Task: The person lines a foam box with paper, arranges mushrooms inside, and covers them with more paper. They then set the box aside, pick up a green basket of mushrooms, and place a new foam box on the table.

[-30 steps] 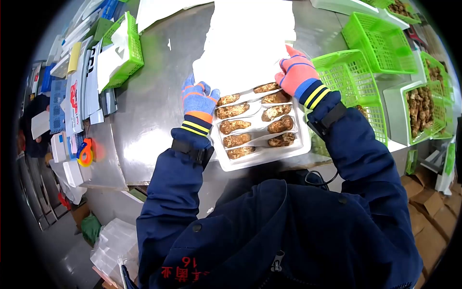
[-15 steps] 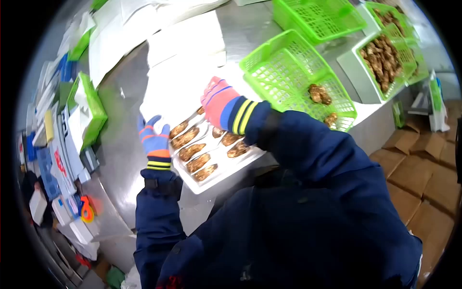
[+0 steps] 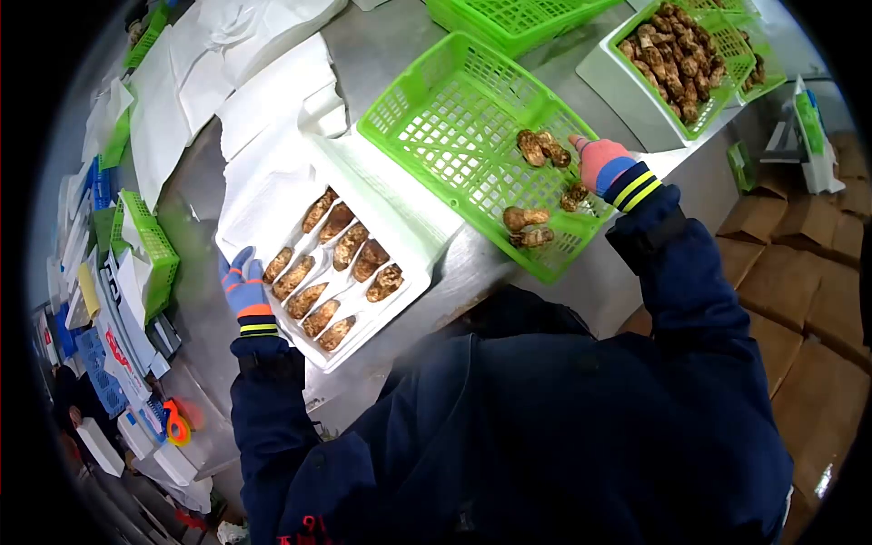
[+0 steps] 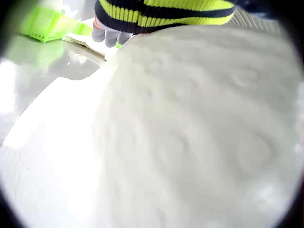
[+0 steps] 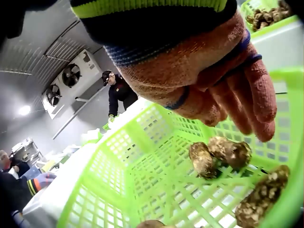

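A white foam tray (image 3: 398,307) holds two rows of brown mushrooms (image 3: 305,300) set on white paper. Along its left wall rests my left hand (image 3: 243,289), in a blue and orange knit glove, its fingers extended at the rim. Only the left hand's fingertips (image 4: 110,38) show past the striped cuff in the left wrist view. My right hand (image 3: 603,163), in a pink and blue glove, is over the right side of a green basket (image 3: 436,136). Its fingers hang loosely with nothing held, above a pair of mushrooms (image 5: 223,153) and near another mushroom (image 5: 262,197).
White paper sheets (image 3: 272,109) lie behind the tray on the metal table. A second green basket (image 3: 509,23) stands at the back, and a crate piled with mushrooms (image 3: 668,64) at the right. An orange tape dispenser (image 3: 176,423) sits far left. Another person (image 5: 122,90) stands in the distance.
My right hand has left the paper over the tray and moved right to the basket. The paper no longer covers the tray's far mushrooms. My left hand stays at the tray's left side; the view has turned right.
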`<state>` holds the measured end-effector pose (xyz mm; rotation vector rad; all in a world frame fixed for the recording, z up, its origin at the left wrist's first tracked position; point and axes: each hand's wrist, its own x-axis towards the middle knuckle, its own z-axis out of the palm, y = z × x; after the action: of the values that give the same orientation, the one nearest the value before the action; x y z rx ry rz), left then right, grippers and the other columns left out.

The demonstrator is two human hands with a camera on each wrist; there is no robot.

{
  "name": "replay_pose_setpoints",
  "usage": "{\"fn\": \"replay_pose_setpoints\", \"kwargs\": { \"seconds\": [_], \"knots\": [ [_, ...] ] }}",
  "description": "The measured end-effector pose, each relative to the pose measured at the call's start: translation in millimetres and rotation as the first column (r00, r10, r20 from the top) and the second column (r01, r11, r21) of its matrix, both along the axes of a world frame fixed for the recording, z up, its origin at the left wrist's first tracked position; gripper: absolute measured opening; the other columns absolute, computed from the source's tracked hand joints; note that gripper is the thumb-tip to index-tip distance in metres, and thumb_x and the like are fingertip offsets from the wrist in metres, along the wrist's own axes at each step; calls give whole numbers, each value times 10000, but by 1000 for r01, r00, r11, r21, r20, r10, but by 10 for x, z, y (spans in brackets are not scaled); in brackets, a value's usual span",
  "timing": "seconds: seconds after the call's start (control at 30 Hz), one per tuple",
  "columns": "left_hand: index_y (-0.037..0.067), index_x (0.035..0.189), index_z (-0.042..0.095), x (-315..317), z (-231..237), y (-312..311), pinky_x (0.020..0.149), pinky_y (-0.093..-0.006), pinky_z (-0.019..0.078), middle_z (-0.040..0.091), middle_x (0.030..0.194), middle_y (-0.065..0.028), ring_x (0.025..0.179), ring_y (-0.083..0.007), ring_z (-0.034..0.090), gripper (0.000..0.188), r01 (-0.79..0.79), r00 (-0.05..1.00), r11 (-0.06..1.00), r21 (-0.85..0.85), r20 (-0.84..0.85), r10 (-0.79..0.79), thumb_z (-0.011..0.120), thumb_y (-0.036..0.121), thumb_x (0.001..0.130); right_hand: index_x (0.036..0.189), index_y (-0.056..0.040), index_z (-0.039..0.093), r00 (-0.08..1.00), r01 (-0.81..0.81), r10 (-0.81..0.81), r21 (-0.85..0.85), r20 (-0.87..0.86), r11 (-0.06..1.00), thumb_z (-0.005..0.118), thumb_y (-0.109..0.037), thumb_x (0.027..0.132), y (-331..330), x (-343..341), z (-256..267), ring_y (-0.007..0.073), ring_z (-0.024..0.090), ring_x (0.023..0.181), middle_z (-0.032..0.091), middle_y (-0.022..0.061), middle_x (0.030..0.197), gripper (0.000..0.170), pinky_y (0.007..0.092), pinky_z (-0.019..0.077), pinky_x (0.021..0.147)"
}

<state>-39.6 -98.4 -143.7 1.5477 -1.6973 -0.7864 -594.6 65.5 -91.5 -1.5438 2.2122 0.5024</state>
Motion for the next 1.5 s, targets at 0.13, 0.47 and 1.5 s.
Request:
{"fn": "replay_pose_setpoints", "kwargs": {
  "seconds": [0.13,0.47,1.5],
  "knots": [
    [13,975,668,-3,20,-13,968,-289,366,478,1257,-115,1160,-220,449,223,-38,998,996,76,-54,42,599,-54,774,1293,-10,356,980,15,21,-180,197,984,470,-63,765,-24,143,-223,403,602,882,623,242,960,542,441,479,761],
    [-28,1301,397,218,-176,-115,865,-240,430,575,1133,-108,962,-144,551,562,84,994,996,-13,67,-83,570,-76,768,1156,-70,460,992,-6,26,-160,124,987,509,-91,766,-134,366,-315,343,597,976,568,177,1116,393,438,488,783],
    [143,1129,598,-503,583,-330,834,-408,442,592,977,-114,938,-301,557,383,474,549,880,43,766,-333,657,191,754,1079,-126,560,873,-381,405,-138,272,914,568,-151,737,132,1084,-275,365,594,875,560,221,1024,343,438,491,757]
  ]
}}
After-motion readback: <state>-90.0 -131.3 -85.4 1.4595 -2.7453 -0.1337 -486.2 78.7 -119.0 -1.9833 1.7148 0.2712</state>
